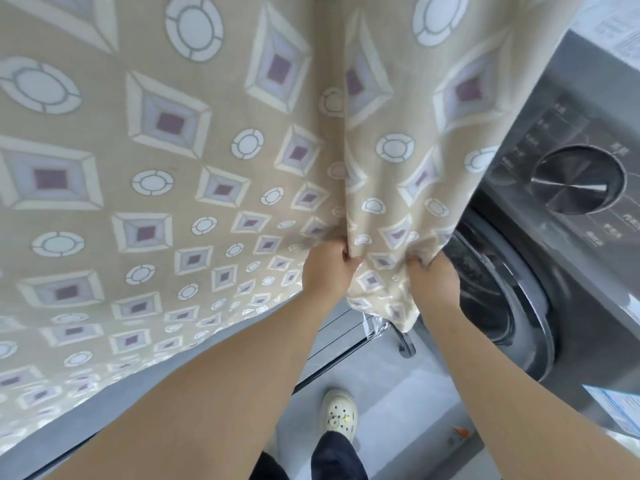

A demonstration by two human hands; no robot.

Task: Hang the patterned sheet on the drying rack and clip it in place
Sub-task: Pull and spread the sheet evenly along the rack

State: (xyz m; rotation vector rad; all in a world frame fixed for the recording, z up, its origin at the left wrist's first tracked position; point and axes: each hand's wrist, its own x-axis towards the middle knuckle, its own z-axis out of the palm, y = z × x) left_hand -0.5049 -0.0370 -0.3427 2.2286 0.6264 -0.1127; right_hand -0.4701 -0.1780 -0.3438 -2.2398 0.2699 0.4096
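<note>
The patterned sheet (194, 174), beige with white rings and purple-centred squares, hangs down from above and fills most of the view. My left hand (327, 268) grips a fold of its lower edge. My right hand (433, 282) grips the edge a little to the right, by the bottom corner. A short flap of sheet hangs between and below the two hands. The top of the rack is out of view; only a wheeled foot of the drying rack (406, 344) shows below the corner. No clip is visible.
A dark grey washing machine (568, 271) with a round dial and a door stands close on the right, partly behind the sheet. Grey floor lies below, with my shoe (339, 415) on it. A sliding-door track runs across the floor behind the hands.
</note>
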